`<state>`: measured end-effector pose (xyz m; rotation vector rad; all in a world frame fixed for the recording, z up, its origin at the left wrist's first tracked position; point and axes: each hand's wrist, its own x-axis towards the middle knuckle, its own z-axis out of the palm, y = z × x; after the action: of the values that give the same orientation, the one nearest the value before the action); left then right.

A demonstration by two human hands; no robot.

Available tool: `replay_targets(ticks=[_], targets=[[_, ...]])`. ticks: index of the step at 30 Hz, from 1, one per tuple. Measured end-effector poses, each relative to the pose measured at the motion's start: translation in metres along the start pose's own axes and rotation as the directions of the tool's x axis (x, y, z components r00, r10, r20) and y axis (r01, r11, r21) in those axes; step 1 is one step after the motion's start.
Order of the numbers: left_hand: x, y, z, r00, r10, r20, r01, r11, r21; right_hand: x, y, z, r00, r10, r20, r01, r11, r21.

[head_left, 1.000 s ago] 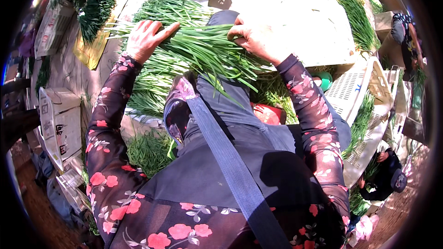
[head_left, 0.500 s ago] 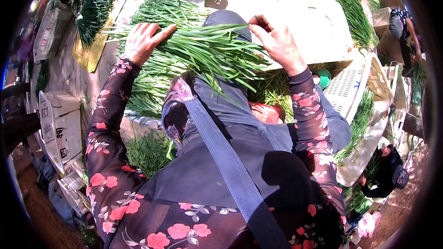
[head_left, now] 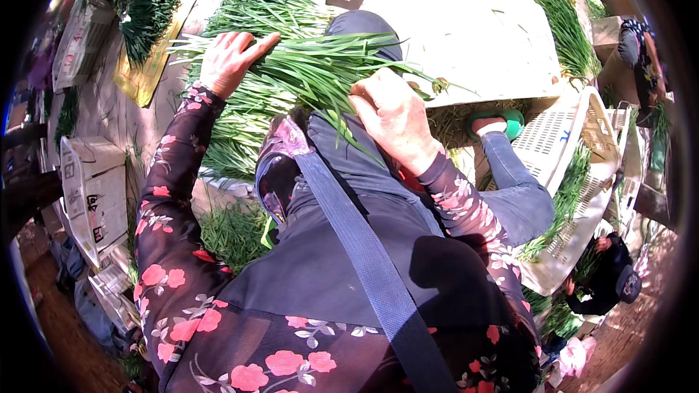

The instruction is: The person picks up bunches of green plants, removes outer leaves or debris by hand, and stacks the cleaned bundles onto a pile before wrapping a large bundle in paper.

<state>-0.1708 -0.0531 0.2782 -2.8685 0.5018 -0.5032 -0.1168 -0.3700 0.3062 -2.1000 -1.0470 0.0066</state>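
My left hand (head_left: 230,64) is closed around the pale stem ends of a bunch of garlic chives (head_left: 320,62), thumb lying along the top. The long flat green leaves spread to the right over my thigh and knee. My right hand (head_left: 393,116) is closed at the leafy side of this bunch, its thumb and curled fingertips against some leaves. A few blades stick out beyond its knuckles. Under and behind the held bunch lies a larger heap of chives (head_left: 251,120), pale stems and green tips mixed.
A white board (head_left: 466,36) lies ahead on the right, with more chives (head_left: 561,22) beyond. White plastic crates (head_left: 564,138) stand at my right, another crate (head_left: 95,200) at my left. Chives on a yellow sheet (head_left: 138,87) lie far left. Another person (head_left: 608,269) is at lower right.
My right hand has moved left and nearer to me, from the leaf tips at the board's edge to the leaves over my thigh. My left hand has barely moved.
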Motion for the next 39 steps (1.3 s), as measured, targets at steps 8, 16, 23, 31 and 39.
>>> replay_targets(ticks=[8, 16, 23, 31, 39], targets=[[-0.002, -0.003, 0.001, 1.0, -0.012, 0.008, 0.013, 1.0, -0.004, 0.004, 0.01, 0.027, 0.998, 0.002, -0.064, -0.006, 0.998, -0.062], [-0.005, -0.001, 0.004, 0.998, -0.042, 0.038, 0.042, 0.999, 0.01, -0.045, 0.034, -0.056, 0.777, 0.496, 0.389, -0.551, 0.234, 0.801], [-0.016, -0.002, 0.002, 0.995, -0.104, 0.008, 0.103, 0.993, 0.064, -0.095, 0.045, -0.049, 0.914, 0.39, 0.114, -0.402, 0.908, 0.118], [-0.009, 0.003, -0.002, 0.996, -0.091, 0.008, 0.09, 0.992, 0.091, -0.027, 0.006, 0.018, 0.929, 0.333, 0.162, -0.346, 0.936, 0.061], [-0.015, -0.001, 0.004, 0.991, -0.129, 0.031, 0.126, 0.988, 0.093, -0.032, 0.0, 0.051, 0.999, 0.017, 0.033, -0.012, 0.99, -0.138]])
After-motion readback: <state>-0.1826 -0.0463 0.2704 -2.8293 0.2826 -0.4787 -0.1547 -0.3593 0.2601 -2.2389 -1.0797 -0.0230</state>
